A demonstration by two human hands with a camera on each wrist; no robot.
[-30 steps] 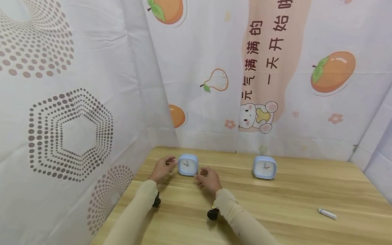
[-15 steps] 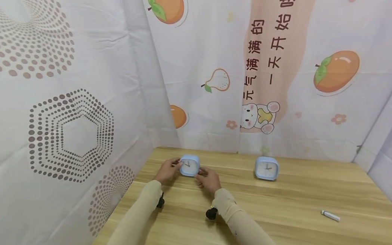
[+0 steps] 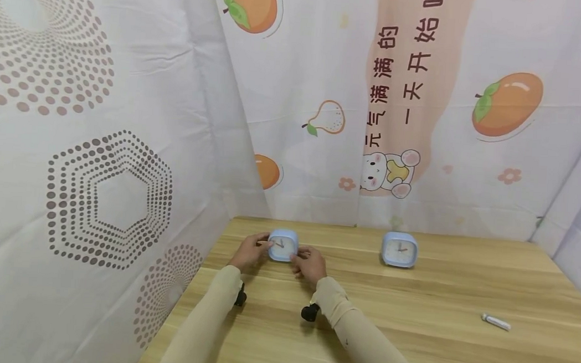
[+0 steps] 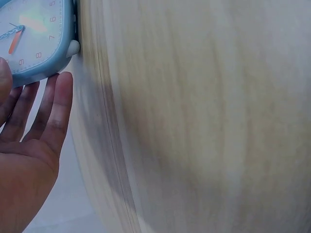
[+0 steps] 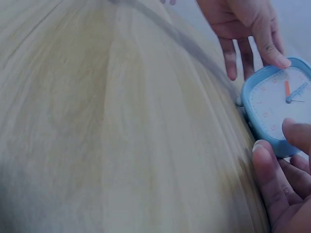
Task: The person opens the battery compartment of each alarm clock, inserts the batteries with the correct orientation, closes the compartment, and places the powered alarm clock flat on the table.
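Observation:
A light-blue alarm clock (image 3: 282, 245) with a white face stands near the back left of the wooden table, between both hands. My left hand (image 3: 249, 252) pinches its left side; in the right wrist view that thumb (image 5: 282, 61) lies on the front rim while the fingers reach behind. On the other side, my right hand (image 3: 311, 264) grips the clock's lower right, thumb over the face and fingers at the edge and back. The left wrist view shows the clock's small foot (image 4: 73, 48) close over the table beside my left fingertips.
A second light-blue clock (image 3: 399, 250) stands farther right along the back of the table (image 3: 443, 302). A small white cylinder (image 3: 496, 322) lies at the right. Printed curtains (image 3: 292, 148) hang behind the table and along its left side.
A second ago my left fingers were spread beside the clock; since then they have come in and taken hold of it. My right thumb has moved onto its face. The head view has turned slightly left.

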